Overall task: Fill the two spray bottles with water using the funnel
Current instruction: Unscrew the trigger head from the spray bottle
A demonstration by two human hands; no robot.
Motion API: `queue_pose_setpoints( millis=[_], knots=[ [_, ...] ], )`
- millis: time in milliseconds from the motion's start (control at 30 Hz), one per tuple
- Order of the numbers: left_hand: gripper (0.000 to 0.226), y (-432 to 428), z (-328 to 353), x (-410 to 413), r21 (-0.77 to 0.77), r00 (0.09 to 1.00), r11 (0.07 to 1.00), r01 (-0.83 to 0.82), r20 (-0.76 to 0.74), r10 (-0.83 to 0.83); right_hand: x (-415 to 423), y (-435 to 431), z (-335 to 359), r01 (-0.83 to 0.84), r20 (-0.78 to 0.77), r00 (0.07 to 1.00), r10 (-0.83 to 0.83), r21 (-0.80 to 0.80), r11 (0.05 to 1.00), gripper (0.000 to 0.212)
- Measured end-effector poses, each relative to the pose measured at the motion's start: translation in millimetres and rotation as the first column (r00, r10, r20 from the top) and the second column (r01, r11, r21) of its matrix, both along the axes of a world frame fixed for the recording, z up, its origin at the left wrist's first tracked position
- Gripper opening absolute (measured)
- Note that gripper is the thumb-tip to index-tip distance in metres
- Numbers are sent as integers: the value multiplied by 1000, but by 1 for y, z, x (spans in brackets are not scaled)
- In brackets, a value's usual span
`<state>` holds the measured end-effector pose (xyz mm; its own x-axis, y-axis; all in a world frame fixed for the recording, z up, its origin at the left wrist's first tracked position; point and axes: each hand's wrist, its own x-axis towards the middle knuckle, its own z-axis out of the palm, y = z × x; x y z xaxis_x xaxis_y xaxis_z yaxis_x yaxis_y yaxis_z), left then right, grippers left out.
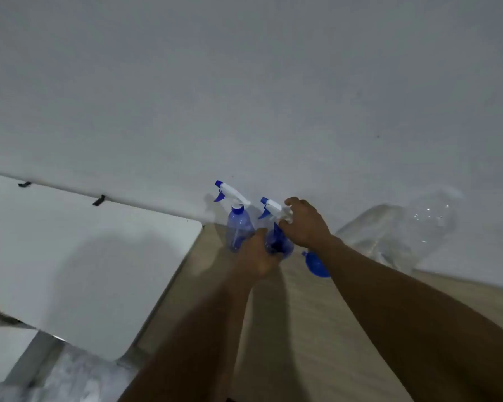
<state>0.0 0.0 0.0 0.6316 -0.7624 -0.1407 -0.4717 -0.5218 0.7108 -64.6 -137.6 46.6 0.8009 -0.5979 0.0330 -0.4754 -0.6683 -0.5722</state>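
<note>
Two blue see-through spray bottles with white trigger heads stand on a wooden table [288, 329] against the wall. The left bottle [238, 227] stands free. My left hand [257, 255] grips the body of the right bottle [276, 240]. My right hand [307, 223] holds that bottle's white spray head [275, 208] from the right. A blue funnel [317, 265] lies on the table just right of the bottle, partly hidden behind my right forearm. A large clear plastic water bottle [398, 230] leans by the wall at the right.
A white table [84, 256] adjoins the wooden one on the left, its metal legs showing at the lower left. A plain white wall [244, 97] rises directly behind the bottles. Two black clips sit at the white table's far edge.
</note>
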Motion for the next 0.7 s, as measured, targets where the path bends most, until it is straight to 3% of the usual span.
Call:
queue_pose_setpoints(
  millis=[167, 267, 367, 533, 700],
  knots=[
    [66, -30, -36, 7, 34, 999, 999, 9, 52, -11, 15, -13, -29, -32, -15, 999, 32, 1, 999, 27],
    [68, -31, -30, -4, 17, 992, 993, -115, 52, 114, 9, -13, -35, -46, -1, 999, 46, -42, 998, 22],
    [68, -20, -30, -13, -73, 996, 995, -75, 48, 79, -2, -6, -30, -94, 4, 995, 95, -91, 991, 19],
    [64, 18, -12, -45, -102, 981, 990, -96, 160, 111, -50, 25, 0, -155, 24, 988, 156, -38, 987, 21],
    [55, 45, -19, -103, -113, 993, 987, -114, -16, 113, -120, 63, 5, -187, 54, 980, 191, -67, 980, 17]
  ],
)
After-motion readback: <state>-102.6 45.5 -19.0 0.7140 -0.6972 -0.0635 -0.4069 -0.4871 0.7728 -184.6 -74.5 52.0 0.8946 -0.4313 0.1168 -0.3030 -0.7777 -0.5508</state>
